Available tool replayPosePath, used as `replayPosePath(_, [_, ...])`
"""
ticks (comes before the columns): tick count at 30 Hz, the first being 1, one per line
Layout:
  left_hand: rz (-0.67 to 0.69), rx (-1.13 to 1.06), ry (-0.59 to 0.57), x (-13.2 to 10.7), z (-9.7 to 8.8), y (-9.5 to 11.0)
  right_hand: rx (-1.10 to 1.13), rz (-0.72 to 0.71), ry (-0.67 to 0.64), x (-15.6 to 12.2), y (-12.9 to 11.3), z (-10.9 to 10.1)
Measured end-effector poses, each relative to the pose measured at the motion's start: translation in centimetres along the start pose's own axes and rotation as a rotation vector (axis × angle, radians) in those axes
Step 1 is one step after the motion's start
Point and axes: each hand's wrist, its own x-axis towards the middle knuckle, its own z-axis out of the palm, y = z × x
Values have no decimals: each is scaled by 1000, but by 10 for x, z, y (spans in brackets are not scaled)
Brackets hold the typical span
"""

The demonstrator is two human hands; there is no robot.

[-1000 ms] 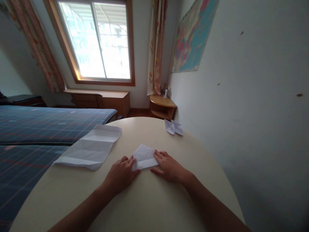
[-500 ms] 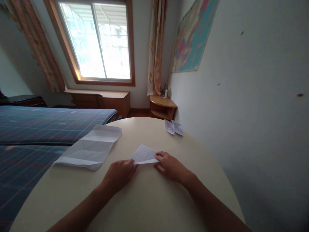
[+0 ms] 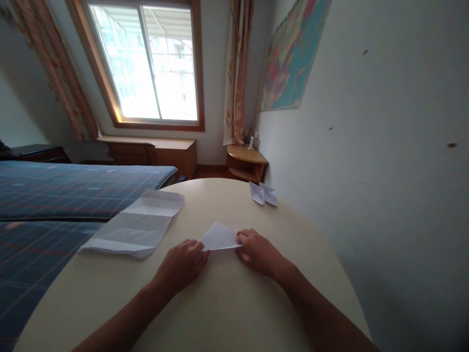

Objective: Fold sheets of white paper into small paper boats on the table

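Note:
A small folded sheet of white paper [image 3: 220,237] lies between my hands near the middle of the round table [image 3: 227,303]. Its far side comes to a point and its near edge is straight. My left hand [image 3: 185,261] pinches the left corner between thumb and fingers. At the right corner, my right hand [image 3: 259,253] grips the paper the same way. Both corners are partly hidden under the fingertips.
Creased larger paper [image 3: 141,225] lies at the table's left edge. Folded paper pieces [image 3: 263,194] stand at the far right edge. A plaid mattress [image 3: 73,190] borders the table on the left; a white wall [image 3: 388,195] rises on the right.
The near strip of the paper, raised along the front edge before, now looks flatter and narrower. Both hands keep their grip in nearly the same place.

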Motion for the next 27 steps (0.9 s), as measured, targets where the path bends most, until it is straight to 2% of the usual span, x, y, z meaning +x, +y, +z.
replayPosePath(7, [38,-32,0,-1,4,2,-35,4,-21,0,-1,4])
replayPosePath(13, [-3,-39,-107,0,5,1,-45,19,-27,0,-4,2])
replayPosePath(17, [9,-27,-136,1,4,0,-37,45,-31,-1,-5,1])
replayPosePath(27, [-49,74,-112,-3,-2,3,-37,116,-62,-2,-10,-7])
